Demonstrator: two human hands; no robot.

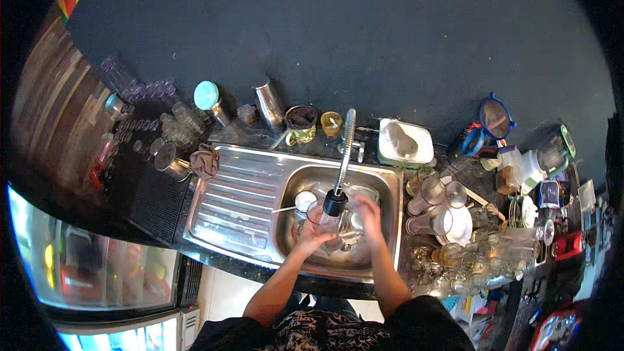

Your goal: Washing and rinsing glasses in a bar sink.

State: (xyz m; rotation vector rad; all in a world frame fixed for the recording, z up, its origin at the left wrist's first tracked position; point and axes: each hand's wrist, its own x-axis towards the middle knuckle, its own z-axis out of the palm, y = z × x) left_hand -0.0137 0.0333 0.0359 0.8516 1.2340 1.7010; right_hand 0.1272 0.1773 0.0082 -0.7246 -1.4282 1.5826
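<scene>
My left hand (316, 235) is closed around a clear drinking glass (314, 213) over the sink basin, just beside the black spray head of the faucet (335, 203). Right of the spray head is my right hand (368, 216), smeared by motion; whether its fingers hold anything does not show. Below both hands, the steel sink (283, 211) holds a white cup (304, 200), several pieces of cutlery (351, 239) and other dishes partly hidden by my hands.
A ribbed steel drainboard (237, 201) lies left of the basin, with a brown cloth (205, 161) at its corner. Behind stand a steel shaker (269, 105), a patterned mug (301, 123) and a white tub (405, 143). Many glasses (432, 221) crowd the right counter.
</scene>
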